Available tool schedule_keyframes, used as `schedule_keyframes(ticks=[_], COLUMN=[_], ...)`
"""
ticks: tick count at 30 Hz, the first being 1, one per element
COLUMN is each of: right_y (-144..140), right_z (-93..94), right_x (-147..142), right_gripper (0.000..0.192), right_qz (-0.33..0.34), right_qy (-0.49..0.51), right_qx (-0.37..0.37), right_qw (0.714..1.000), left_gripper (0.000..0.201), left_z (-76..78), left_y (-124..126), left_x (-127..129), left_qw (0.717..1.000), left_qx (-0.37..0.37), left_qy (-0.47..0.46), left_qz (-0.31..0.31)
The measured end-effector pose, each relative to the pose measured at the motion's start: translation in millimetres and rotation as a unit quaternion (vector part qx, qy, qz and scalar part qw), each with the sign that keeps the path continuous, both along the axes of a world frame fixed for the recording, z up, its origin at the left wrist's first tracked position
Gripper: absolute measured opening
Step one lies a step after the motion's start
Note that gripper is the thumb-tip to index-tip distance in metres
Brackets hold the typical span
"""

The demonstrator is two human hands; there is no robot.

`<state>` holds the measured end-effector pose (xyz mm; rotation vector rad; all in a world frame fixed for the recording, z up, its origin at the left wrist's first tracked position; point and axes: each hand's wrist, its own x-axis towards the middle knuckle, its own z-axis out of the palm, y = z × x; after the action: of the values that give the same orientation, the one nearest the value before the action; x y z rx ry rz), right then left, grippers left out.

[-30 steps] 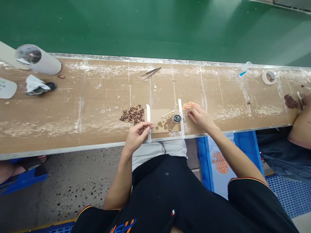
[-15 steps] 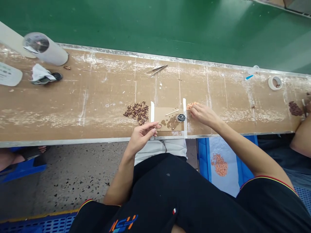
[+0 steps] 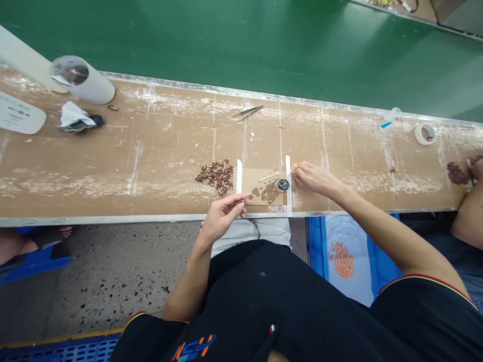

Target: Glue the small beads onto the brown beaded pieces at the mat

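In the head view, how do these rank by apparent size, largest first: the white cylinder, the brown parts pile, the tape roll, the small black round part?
1. white cylinder
2. brown parts pile
3. tape roll
4. small black round part

The last two look close in size; the tape roll lies farther from the camera, so their order is unsure.

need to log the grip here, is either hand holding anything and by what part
The left hand has thumb and fingertips pinched together, possibly on one tiny part; too small to tell. The right hand rests its fingertips in the orange pile; no hold is visible.
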<state>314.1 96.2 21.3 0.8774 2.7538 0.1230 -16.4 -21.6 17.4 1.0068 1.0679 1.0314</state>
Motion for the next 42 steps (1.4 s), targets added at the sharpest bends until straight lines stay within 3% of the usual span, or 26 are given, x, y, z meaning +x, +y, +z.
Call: schedule_keyframes(ticks=[13,19,30,42], right_y=[-5,-10,-12,-6], right_z=[-2.2,-7.2,-18.7,-13.8], right_x=[-12,-10,0,11], right_gripper=[0.025,0.021,0.025,0.032], right_qz=[-0.096,-0.134,-0.100,-0.042], right_qy=[0.050,0.107,0.144,0.135], right_qx=[-0.078,-0.077,-0.055,-0.088], right_qw=[0.991,0.982,0.983,0.986], left_gripper=[0.033,0.032,0.034,0.035], left_z=[-0.6,1.2,0.7,-0.2], left_y=[-2,-1,0,-5], left_x=[3,4,4,3], left_qw=[1.000,0.999,0.999,0.999], left_qx=[-0.002,-0.008,-0.008,-0.021], left_qy=[0.006,0.008,0.013,0.020], left_qz=[-0.023,-0.031,-0.029,-0.020])
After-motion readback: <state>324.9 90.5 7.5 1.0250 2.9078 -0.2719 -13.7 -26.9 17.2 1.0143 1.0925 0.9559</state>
